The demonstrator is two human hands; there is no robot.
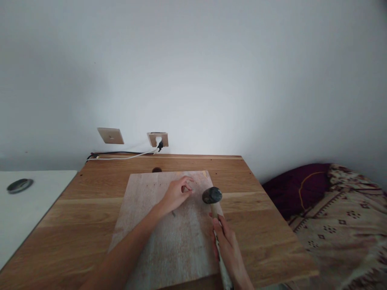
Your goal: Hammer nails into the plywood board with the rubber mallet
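Note:
A rubber mallet (212, 195) with a black head and a pale, worn handle is in my right hand (227, 241). My fingers wrap round the handle, and the head is raised near the right edge of a pale wooden board (169, 245). My left hand (178, 191) is over the upper part of that board, thumb and fingertips pinched together. Whatever is between those fingertips is too small to make out. Several small dark spots run along the board's far edge, left of my hand. A short grey mark or sliver (173, 214) shows beside my left wrist.
The board rests on a brown wooden table (260, 225) against a white wall. Behind it are a socket (163, 141) with plugs, a wall plate (110, 135) and cables (127, 157). A white surface (39, 209) adjoins at left; patterned fabric (341, 229) and a purple cloth (290, 189) lie at right.

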